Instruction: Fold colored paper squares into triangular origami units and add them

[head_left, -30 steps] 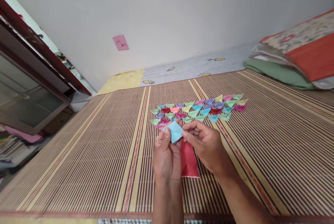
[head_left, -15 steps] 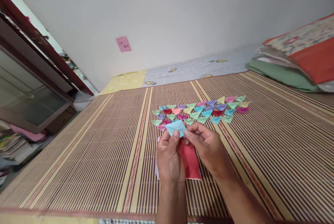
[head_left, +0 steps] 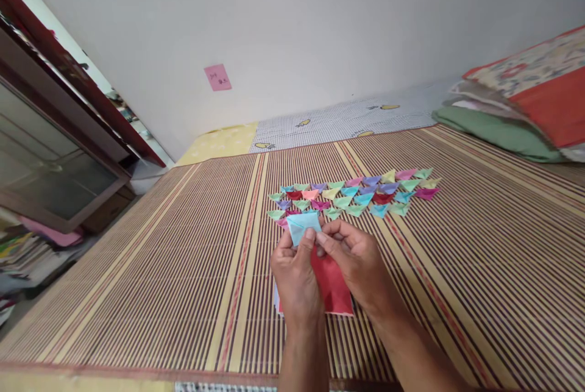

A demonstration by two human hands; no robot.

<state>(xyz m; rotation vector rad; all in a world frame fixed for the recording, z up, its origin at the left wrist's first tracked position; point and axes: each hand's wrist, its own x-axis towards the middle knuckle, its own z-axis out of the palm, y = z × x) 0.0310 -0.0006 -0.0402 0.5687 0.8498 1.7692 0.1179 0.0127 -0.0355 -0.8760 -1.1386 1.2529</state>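
Note:
A folded light blue paper point(head_left: 301, 225) is held up in front of me, a crease running across its face. My left hand point(head_left: 296, 267) pinches it from below, thumb on its front. The fingers of my right hand point(head_left: 354, 252) are closed on its lower right corner. Beneath my hands lies a stack of paper with a red sheet point(head_left: 334, 285) on top, partly hidden by them. Beyond, several small folded paper pieces point(head_left: 342, 202) in many colours lie in rows; the blue paper and my fingers cover some of the nearest ones.
Everything lies on a striped bamboo mat point(head_left: 183, 270). At the right back are a folded green cloth point(head_left: 498, 133) and a red floral cushion point(head_left: 543, 105). A pink note point(head_left: 218, 77) is on the wall. A glass-fronted cabinet point(head_left: 55, 160) stands at left.
The light blue paper has turned in my fingers and shifted slightly left and down, so its top edge is now nearly level. Both hands moved slightly left with it.

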